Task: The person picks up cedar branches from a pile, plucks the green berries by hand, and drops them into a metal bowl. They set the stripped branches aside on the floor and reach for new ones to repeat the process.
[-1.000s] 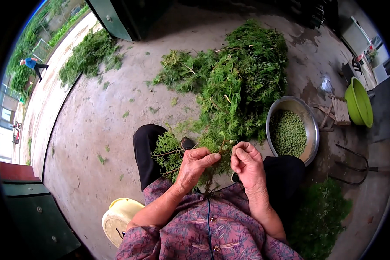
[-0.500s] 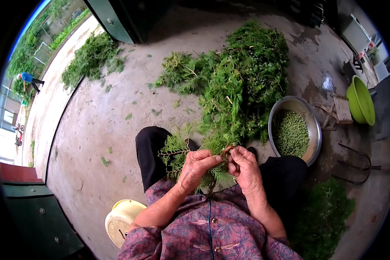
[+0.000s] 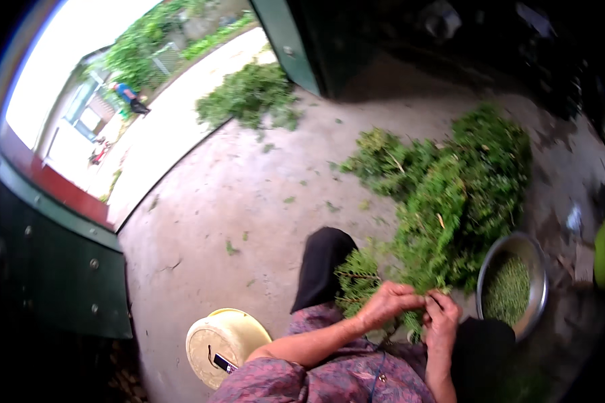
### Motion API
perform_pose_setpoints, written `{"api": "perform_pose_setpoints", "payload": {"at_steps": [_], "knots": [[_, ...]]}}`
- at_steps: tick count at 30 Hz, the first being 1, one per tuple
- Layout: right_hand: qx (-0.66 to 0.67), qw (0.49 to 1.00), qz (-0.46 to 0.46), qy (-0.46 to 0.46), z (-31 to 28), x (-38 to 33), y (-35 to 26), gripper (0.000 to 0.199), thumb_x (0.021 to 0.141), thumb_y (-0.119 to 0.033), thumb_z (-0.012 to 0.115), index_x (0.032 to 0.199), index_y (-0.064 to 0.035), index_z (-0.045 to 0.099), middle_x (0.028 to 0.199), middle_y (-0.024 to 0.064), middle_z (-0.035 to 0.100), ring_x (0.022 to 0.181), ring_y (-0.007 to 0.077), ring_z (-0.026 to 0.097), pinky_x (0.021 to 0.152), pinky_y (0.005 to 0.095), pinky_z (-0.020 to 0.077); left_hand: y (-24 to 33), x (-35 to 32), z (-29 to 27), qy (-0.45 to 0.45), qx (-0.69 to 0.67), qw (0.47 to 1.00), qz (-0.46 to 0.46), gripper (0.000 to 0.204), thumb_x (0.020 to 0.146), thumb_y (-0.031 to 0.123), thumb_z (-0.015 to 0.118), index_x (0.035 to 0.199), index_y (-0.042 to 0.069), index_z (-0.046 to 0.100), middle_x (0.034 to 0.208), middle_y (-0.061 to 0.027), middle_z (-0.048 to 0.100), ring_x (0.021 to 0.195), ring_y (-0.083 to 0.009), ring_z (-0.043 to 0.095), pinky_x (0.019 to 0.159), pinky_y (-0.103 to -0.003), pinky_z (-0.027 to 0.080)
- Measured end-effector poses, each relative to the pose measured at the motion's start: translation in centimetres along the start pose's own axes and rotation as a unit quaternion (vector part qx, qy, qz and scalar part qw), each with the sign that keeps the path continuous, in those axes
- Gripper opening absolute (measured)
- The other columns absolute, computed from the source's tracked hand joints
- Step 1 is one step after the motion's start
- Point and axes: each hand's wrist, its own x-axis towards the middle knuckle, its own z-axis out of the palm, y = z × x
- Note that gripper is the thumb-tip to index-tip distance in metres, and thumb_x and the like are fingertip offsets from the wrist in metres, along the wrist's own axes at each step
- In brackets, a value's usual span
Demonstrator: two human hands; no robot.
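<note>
Over the lap, both hands meet on a leafy sprig (image 3: 359, 282): the left hand (image 3: 386, 303) curls over its stalk with fingers pressed round it, and the right hand (image 3: 442, 317) pinches at the tip end just beside, thumb against forefinger, though the view is too small to tell whether a pod sits between them. To do this step well, I judge the left should hold the stalk steady near the picking point while the right plucks with a short pull, so the stem does not whip loose bits onto the floor. A steel bowl (image 3: 541, 295) with green peas (image 3: 507, 290) sits near the right hand on the ground, its rim close to the right knee, a short drop to the side with little between. Ahead lies the big heap (image 3: 457, 195) of greens, touching the sprig's far end, so a pull toward the body may drag more stems along. To the left, a pale yellow stool (image 3: 225, 342) carrying a small dark object stands by the left elbow, limiting swing that way. Beyond it the concrete floor (image 3: 215, 201) runs wide toward the doorway, with a smaller pile (image 3: 249, 94) well apart.
</note>
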Motion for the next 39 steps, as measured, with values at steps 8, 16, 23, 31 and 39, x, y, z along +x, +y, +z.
{"api": "perform_pose_setpoints", "payload": {"at_steps": [8, 16, 23, 31, 39], "knots": [[0.149, 0.987, 0.032, -0.052, -2.9, 1.0, 1.6, 0.025, 0.081, -0.015, 0.058, 0.104, -0.0058, 0.051, 0.086, 0.0032, 0.055, 0.067, 0.0122, 0.049, 0.054, 0.0235, 0.0380, -1.0, -0.9, 0.4, 0.005, -0.042, 0.997, 0.071, 0.027, 0.085, 0.022, 0.057, 0.065, 0.005, 0.049, 0.055, 0.0066, 0.038, 0.053, -0.0015, 0.034, 0.044, -0.023, 0.027], [0.175, 0.972, 0.020, -0.155, -2.7, 2.3, 0.2, 0.028, 0.086, -0.013, 0.052, 0.110, -0.0012, 0.050, 0.099, 0.0079, 0.057, 0.083, 0.0168, 0.055, 0.064, 0.0237, 0.0451, -0.5, 0.0, -0.5, 0.031, 0.009, 0.995, 0.095, 0.029, 0.087, 0.023, 0.057, 0.067, 0.003, 0.052, 0.054, 0.0072, 0.038, 0.053, -0.0019, 0.031, 0.044, -0.024, 0.025], [0.070, 0.992, 0.051, -0.089, 1.3, 0.1, -1.9, 0.030, 0.086, -0.017, 0.055, 0.111, -0.0008, 0.052, 0.096, 0.0073, 0.057, 0.082, 0.0152, 0.056, 0.067, 0.0249, 0.0459, 0.3, -0.3, -0.4, 0.036, -0.009, 0.989, 0.141, 0.021, 0.084, 0.017, 0.057, 0.079, -0.003, 0.058, 0.060, 0.0039, 0.049, 0.060, -0.0027, 0.040, 0.051, -0.024, 0.037], [0.092, 0.987, 0.044, -0.127, 1.3, 0.5, -0.5, 0.033, 0.085, -0.023, 0.058, 0.109, -0.0019, 0.054, 0.097, 0.0064, 0.057, 0.082, 0.0143, 0.055, 0.068, 0.0271, 0.0454, 0.2, -0.2, -0.5, 0.077, 0.035, 0.987, 0.139, 0.023, 0.084, 0.021, 0.058, 0.082, -0.002, 0.060, 0.059, -0.0014, 0.053, 0.059, -0.0042, 0.043, 0.051, -0.027, 0.038], [0.007, 0.995, -0.020, -0.096, 2.3, 0.4, -1.6, 0.018, 0.084, -0.012, 0.059, 0.098, -0.0016, 0.060, 0.079, 0.0017, 0.058, 0.063, 0.0078, 0.051, 0.052, 0.0193, 0.0410, 0.9, -0.7, -1.2, 0.112, 0.120, 0.972, 0.169, 0.028, 0.082, 0.026, 0.060, 0.079, -0.003, 0.060, 0.056, -0.0090, 0.051, 0.056, -0.0081, 0.046, 0.051, -0.031, 0.040]]}}
